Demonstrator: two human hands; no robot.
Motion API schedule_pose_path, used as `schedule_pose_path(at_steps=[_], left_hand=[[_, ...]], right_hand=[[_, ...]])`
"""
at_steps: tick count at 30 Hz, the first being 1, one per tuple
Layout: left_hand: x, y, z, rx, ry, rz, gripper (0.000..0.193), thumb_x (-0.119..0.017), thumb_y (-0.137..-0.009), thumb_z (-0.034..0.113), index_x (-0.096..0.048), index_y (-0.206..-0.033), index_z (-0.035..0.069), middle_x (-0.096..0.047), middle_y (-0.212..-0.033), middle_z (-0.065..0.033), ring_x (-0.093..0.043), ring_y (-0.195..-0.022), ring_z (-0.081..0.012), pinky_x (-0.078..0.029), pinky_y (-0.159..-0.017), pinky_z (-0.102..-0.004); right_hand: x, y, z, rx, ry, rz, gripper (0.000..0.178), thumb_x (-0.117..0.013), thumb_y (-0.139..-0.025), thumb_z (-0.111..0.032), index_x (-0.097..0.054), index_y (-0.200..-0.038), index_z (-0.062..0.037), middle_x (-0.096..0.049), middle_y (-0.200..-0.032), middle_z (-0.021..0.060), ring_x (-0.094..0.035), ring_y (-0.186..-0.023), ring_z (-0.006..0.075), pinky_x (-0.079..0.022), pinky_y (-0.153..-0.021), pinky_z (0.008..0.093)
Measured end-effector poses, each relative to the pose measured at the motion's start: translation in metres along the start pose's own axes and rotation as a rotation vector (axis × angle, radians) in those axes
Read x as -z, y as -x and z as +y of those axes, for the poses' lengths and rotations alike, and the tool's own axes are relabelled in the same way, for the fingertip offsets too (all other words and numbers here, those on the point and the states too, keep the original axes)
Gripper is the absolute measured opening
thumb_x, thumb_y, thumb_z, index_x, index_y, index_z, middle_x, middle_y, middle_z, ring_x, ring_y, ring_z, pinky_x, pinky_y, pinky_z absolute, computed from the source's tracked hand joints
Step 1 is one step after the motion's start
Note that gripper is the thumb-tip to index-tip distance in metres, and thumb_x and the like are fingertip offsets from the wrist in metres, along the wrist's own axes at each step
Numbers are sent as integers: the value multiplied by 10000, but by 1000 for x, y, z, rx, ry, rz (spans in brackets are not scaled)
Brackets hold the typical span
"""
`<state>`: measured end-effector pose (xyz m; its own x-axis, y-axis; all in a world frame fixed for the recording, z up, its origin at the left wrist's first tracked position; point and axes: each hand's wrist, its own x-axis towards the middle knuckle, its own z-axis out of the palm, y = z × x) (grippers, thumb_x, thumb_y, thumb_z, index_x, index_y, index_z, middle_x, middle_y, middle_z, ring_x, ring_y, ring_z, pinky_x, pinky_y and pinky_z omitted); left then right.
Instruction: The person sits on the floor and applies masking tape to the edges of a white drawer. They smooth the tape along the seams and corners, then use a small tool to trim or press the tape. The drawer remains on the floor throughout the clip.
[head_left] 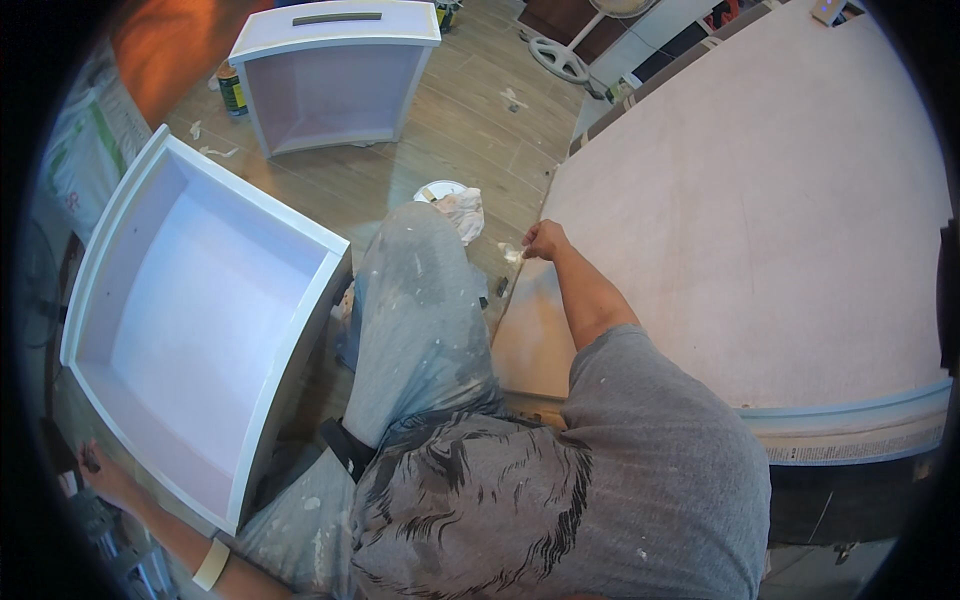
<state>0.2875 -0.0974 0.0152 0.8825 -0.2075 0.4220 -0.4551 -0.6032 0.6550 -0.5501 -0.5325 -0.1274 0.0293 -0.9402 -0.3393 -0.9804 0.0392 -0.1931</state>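
My right hand (545,240) is reached out over the left edge of a large pale panel (760,200), its fingers pinched together. A small crumpled whitish scrap (510,252) shows at the fingertips. On my left a white drawer (208,290) with a curved front is tilted, its hollow inside facing up. Low at the left, my left hand (108,478) is beside the drawer's lower left side, fingers curled near something dark. What it holds, if anything, is hard to make out.
A second white drawer (335,95) stands ahead with its handle on top, beside a can (232,90). A white lid with a crumpled cloth (462,213) lies past my knee. Scraps (515,100) litter the wooden floor. A fan base (558,60) stands farther off. Bags (95,150) sit far left.
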Motion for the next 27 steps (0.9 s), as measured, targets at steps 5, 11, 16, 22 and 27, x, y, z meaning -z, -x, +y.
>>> schedule_pose_path(at_steps=[5,11,16,22,27], left_hand=[[-1,-4,-9,-34,6,-5,436,-627,-1025,360,-636,-1348,68,-621,-1409,-157,-606,-1279,-313,-466,-1074,-394],[-21,0,-14,-6,11,-8,422,-619,-1031,350,-643,-1345,70,-620,-1408,-159,-606,-1282,-309,-462,-1082,-390],[-8,-14,-21,63,106,10,427,-639,-1016,355,-641,-1309,44,-626,-1365,-158,-620,-1217,-301,-486,-1046,-391],[5,-2,5,48,141,39,388,-634,-1016,296,-644,-1319,55,-636,-1364,-122,-618,-1188,-251,-487,-986,-361],[-13,6,13,106,108,-23,380,-651,-1001,291,-662,-1318,80,-629,-1379,-123,-613,-1209,-254,-482,-1013,-362]], right_hand=[[0,-9,4,-31,28,83,151,-863,-669,-224,-817,-775,-127,-776,-856,110,-738,-768,250,-587,-735,365],[-8,-41,61,155,450,44,236,-692,-826,-330,-820,-833,-132,-757,-944,182,-733,-885,349,-579,-842,436],[-1,-31,13,-33,394,77,230,-730,-786,-253,-794,-905,-67,-747,-998,223,-731,-960,378,-589,-869,449],[38,-2,-60,-195,281,94,304,-750,-750,-96,-764,-1037,4,-739,-1108,247,-719,-1063,402,-597,-913,434],[38,-49,14,-55,697,-161,320,-786,-741,-130,-778,-1038,-10,-744,-1115,232,-725,-1073,369,-599,-905,434]])
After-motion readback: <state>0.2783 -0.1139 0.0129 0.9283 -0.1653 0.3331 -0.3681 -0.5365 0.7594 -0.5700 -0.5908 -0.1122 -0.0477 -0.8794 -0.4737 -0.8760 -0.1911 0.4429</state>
